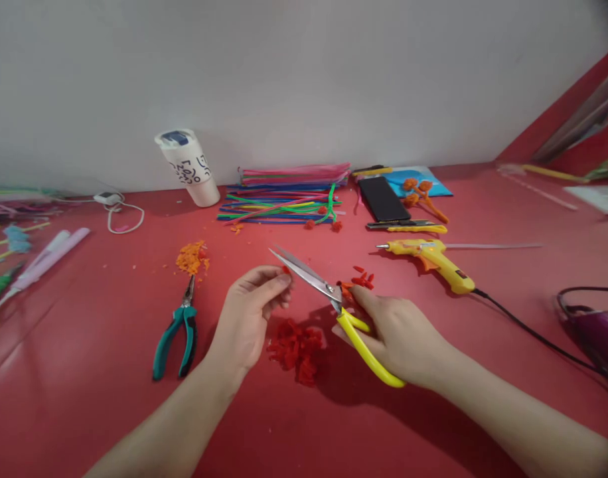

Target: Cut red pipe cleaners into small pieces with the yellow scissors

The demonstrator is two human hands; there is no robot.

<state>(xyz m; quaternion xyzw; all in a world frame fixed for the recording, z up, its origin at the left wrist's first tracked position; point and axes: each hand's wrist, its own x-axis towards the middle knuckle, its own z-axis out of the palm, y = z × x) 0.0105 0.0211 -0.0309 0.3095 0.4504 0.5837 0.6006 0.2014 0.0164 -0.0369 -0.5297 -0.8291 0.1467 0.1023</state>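
Observation:
My right hand [398,332] grips yellow-handled scissors [328,295], blades pointing up and left toward my left hand. My left hand [251,312] pinches a small red piece [286,269] at its fingertips, right beside the scissor blades. Below and between the hands lies a heap of red cut bits [295,345] on the red table [85,398]. A few loose red snippets [362,277] lie just above my right hand.
Teal-handled pliers [177,332] lie left of my left hand, an orange crumb pile [192,257] above them. A yellow glue gun [433,260] with cord is at right. Coloured pipe cleaners [284,199], a white cup [189,166], a black phone [382,198] line the wall.

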